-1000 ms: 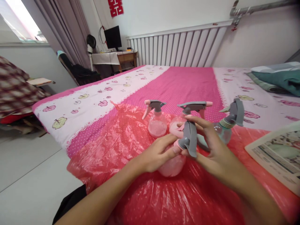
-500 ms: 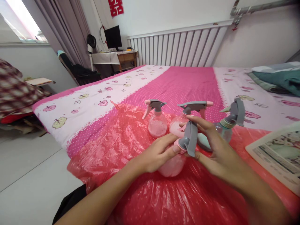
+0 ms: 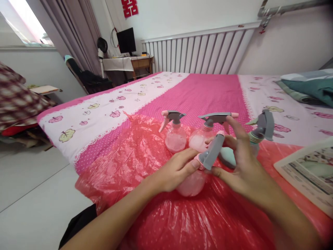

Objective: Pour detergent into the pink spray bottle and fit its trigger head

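Note:
In front of me a clear, round spray bottle with a pink collar and grey head stands on red plastic sheeting. My left hand is closed around its neck, thumb against the collar. My right hand is curled about the sprayer head: the thumb touches its rear end, the other fingers bend behind it, and the index finger is raised. Behind stand two similar pink spray bottles. A green spray bottle is partly hidden by my right hand.
A printed sheet or bag lies on the right. Folded cloth rests on the flowered pink bedspread. A white slatted headboard or radiator runs along the wall. A desk with a monitor stands at the back left.
The sprayer head has turned, its nozzle end swinging to the right and away. My right index finger has lifted off it. My left hand has stayed at the neck.

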Available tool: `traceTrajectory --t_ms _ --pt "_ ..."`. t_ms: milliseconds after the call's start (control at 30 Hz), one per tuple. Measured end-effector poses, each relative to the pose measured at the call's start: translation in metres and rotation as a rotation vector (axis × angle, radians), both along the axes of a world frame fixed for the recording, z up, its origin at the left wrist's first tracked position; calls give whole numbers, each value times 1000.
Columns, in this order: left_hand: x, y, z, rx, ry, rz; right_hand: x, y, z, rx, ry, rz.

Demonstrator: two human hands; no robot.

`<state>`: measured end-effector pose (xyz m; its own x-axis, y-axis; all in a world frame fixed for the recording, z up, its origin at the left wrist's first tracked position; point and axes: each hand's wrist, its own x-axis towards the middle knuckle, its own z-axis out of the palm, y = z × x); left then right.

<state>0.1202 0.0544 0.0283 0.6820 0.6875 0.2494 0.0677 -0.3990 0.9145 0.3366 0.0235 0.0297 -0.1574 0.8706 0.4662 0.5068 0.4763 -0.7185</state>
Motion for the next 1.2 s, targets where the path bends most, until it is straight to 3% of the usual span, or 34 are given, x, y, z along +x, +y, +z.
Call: traceTrajectory --t_ms 300,500,667,1200 --pt "-1 0 -2 32 55 56 3 1 -2 -26 -45 -111" --pt "1 3 -4 59 2 18 1 -3 6 -25 -63 -168" --pt "1 3 -5 51 -24 -5 -3 -8 17 -50 -36 -141" --pt "0 2 -9 61 -17 34 -1 -11 22 -45 -74 -181"
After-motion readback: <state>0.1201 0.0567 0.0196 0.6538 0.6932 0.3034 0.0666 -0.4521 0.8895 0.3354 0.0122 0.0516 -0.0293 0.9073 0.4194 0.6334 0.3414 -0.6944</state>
